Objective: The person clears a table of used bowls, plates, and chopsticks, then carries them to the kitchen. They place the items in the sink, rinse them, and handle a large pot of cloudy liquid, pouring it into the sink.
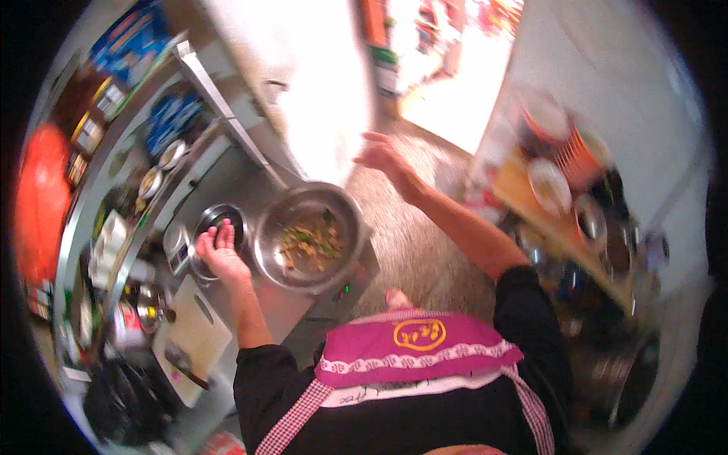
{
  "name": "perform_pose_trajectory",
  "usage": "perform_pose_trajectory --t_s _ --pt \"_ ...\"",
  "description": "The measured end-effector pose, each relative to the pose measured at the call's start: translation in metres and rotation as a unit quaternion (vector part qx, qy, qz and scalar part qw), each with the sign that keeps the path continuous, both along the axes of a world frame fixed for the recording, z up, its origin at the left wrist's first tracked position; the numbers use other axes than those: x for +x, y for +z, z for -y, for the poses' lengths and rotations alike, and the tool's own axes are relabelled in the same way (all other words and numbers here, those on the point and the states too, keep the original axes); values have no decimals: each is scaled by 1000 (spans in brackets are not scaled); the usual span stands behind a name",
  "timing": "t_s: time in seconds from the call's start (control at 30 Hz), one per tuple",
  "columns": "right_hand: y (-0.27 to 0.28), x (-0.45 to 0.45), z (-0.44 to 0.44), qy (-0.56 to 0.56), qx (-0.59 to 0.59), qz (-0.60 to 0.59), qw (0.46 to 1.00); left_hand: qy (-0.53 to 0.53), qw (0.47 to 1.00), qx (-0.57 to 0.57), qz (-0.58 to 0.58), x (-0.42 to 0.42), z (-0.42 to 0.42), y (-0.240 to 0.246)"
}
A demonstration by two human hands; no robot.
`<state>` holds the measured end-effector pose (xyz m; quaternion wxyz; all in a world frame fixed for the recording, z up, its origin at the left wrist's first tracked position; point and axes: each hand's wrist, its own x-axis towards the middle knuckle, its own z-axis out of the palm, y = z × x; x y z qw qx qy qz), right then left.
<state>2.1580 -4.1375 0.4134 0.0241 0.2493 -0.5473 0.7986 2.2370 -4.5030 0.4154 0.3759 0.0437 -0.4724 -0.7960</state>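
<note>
My left hand point(222, 250) is raised, palm up and fingers apart, in front of a round dark metal pan or bowl point(200, 219) on the steel counter. It holds nothing. Just right of it stands a large stainless steel bowl point(273, 273) with pieces of food and green bits point(310, 244) inside. My right hand point(384, 156) reaches out over the floor near the white door, nothing visible in it; its fingers are blurred. A cleaver point(179, 358) lies on a pale cutting board point(196, 327) at the lower left.
Steel shelves point(122, 267) at left carry bottles, jars and small bowls. A black plastic bag point(128, 404) sits at the lower left. To the right, a wooden shelf point(591, 273) holds several bowls and an orange basket point(583, 159). Beyond the white door point(318, 85) lies a bright doorway.
</note>
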Motion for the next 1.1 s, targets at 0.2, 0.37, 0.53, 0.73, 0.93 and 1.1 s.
perform_pose_trajectory --t_s 0.2,0.37,0.53,0.73,0.93,1.1 --pt "25 -188 46 91 23 -30 995 109 994 11 3 -16 7 5" --pt "3 -339 124 4 109 -84 991 212 973 -74 54 15 3 4" --pt "-27 -445 183 -121 219 -153 956 374 894 -179 171 66 -37 -3" --pt "-48 -490 212 -36 134 -155 978 443 849 -171 231 67 -100 5" --pt "-46 -477 185 -13 123 -161 979 435 830 -254 239 -21 -146 3" --pt "-54 -445 94 74 114 -130 982 285 735 -548 280 -100 -171 20"
